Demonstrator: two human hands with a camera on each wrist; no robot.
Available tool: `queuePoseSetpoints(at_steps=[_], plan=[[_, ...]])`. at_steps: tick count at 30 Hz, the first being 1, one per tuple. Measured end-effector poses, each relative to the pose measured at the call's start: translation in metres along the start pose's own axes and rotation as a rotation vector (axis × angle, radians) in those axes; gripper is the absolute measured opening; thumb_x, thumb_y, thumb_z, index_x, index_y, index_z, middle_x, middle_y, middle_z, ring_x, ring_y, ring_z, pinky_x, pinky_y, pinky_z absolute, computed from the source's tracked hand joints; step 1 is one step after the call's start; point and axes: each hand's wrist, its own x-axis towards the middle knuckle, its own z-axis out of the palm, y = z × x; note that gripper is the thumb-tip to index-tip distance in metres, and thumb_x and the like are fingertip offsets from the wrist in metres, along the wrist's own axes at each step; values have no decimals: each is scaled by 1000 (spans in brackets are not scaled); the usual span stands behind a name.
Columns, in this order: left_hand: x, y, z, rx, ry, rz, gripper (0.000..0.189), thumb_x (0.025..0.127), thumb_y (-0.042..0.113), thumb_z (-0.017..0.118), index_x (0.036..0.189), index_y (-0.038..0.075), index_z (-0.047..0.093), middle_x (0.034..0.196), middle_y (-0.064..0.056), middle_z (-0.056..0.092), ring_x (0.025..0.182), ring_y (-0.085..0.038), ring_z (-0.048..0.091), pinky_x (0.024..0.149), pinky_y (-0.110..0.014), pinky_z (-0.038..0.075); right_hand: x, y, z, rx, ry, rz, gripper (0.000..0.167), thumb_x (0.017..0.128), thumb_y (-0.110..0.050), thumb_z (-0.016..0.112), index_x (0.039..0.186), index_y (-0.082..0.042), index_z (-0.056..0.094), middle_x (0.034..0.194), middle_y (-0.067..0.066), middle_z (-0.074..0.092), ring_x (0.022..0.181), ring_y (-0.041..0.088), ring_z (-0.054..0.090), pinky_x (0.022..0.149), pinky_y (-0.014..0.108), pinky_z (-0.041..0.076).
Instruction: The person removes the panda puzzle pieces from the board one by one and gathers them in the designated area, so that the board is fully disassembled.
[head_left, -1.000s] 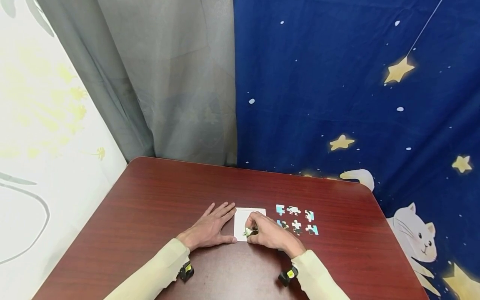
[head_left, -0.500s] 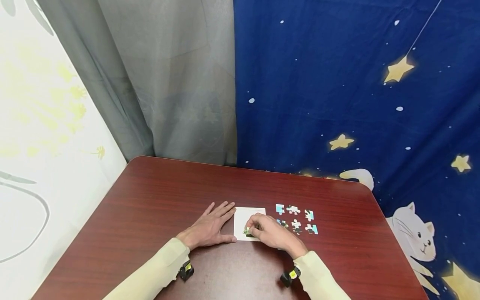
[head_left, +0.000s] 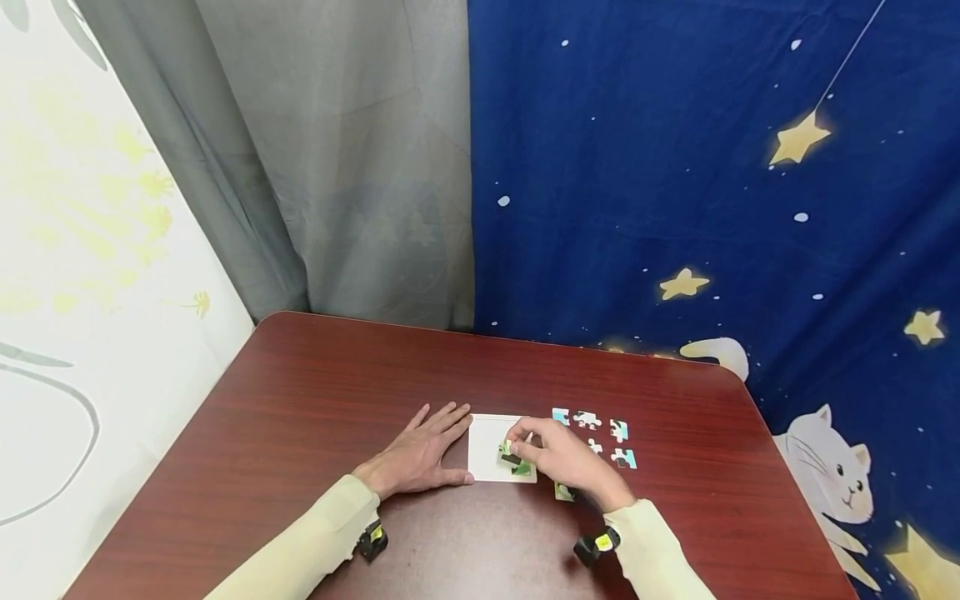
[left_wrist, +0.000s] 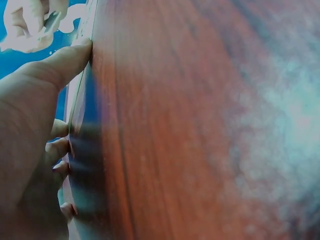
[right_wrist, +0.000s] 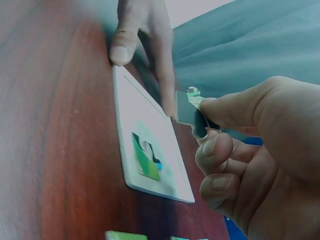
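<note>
My left hand (head_left: 420, 457) lies on the table with fingers spread. Its thumb and fingertips touch the left edge of a square white puzzle tray (head_left: 484, 446). Over the tray's right part, my right hand (head_left: 558, 454) pinches a green and dark puzzle piece (right_wrist: 186, 107) between thumb and index finger. In the right wrist view that piece is tilted and apart from the tray. Another green puzzle piece (right_wrist: 146, 159) lies inside the tray at its lower right corner. The left wrist view shows the left thumb (left_wrist: 70, 62) at the tray's edge.
Several loose puzzle pieces, among them a blue and white one (head_left: 624, 457), lie on the red-brown table (head_left: 360, 383) right of the tray. A green one (head_left: 564, 492) lies below the right wrist. Grey (head_left: 367, 167) and blue curtains (head_left: 637, 167) hang behind.
My right hand has lifted the pinched piece and moved it slightly right and away from me. The piece in the tray's lower right corner now shows. My left hand has stayed in place.
</note>
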Motion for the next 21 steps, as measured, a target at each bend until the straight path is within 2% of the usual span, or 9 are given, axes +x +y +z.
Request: queuePoseSetpoints(at_steps=[7,12,15,18,21], plan=[[0,1,-1,-5,-2,2,95,95,62,70,165,6,40,176,-12,33,165,-37,28,134,-66,18,-11,1,-17,1,44,42,9,105,-21,68,109,-18,75,99,0,75,83,9,62,71,24,52],[0,1,-2,1,-1,4,95,95,63,70,165,6,39,176,-12,33,165,-37,29,133,-66,18,-19,4,-31,-10,78,55,8,104,-20,70,109,-19,75,92,0,72,72,8,60,65,24,52],[1,2,-2,3,-1,4,96,95,64,70,165,7,39,176,-11,33,165,-36,29,134,-66,18,-24,6,-37,-9,88,72,6,104,-21,70,107,-20,75,91,2,70,68,12,60,61,24,52],[0,1,-1,0,-5,-2,96,95,64,70,165,7,39,176,-11,33,165,-36,28,134,-66,18,-28,9,-43,-3,86,82,6,104,-22,70,107,-21,75,95,4,72,72,17,62,64,24,53],[0,1,0,-3,-10,-4,96,95,65,69,166,7,38,176,-12,32,166,-36,27,134,-66,17,-32,12,-49,0,82,92,7,105,-22,69,107,-20,75,94,9,72,69,16,61,61,24,52]])
